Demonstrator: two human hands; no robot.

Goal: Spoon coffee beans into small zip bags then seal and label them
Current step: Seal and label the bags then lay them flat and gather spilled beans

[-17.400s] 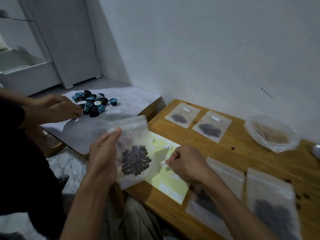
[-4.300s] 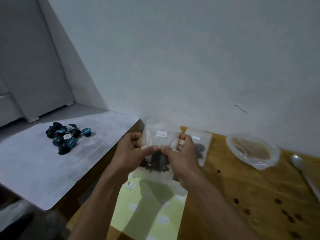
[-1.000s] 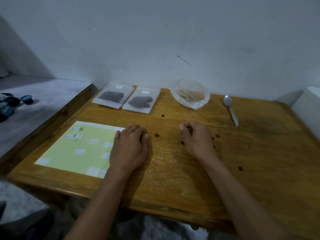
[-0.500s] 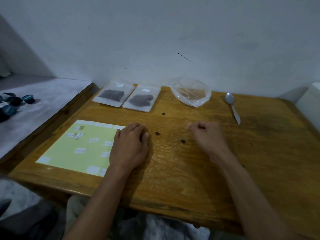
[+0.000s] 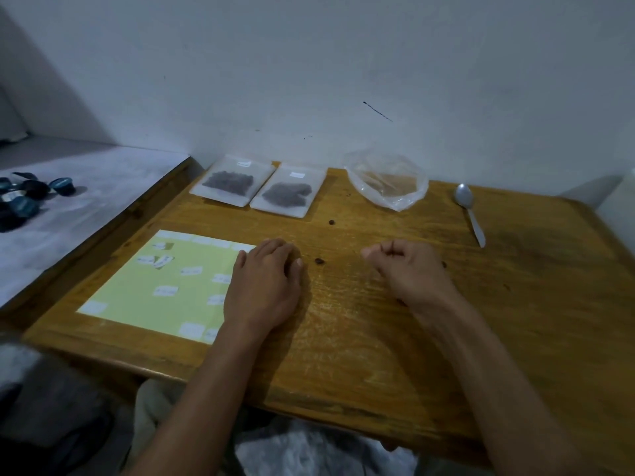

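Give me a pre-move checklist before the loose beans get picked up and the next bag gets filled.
1. Left hand free: ok, flat on the table, holding nothing.
2. Right hand free: cannot tell, its fingers are curled shut and may hide beans.
3. Spoon within reach: ok, lying untouched at far right.
4. Filled zip bags labelled: ok, two lie by the wall, each with a white label.
5. Labels left on the yellow sheet: ok, several remain.
6. Stray beans cleared: not ok, some are on the wood.
7. Empty zip bag ready: not ok, none in view.
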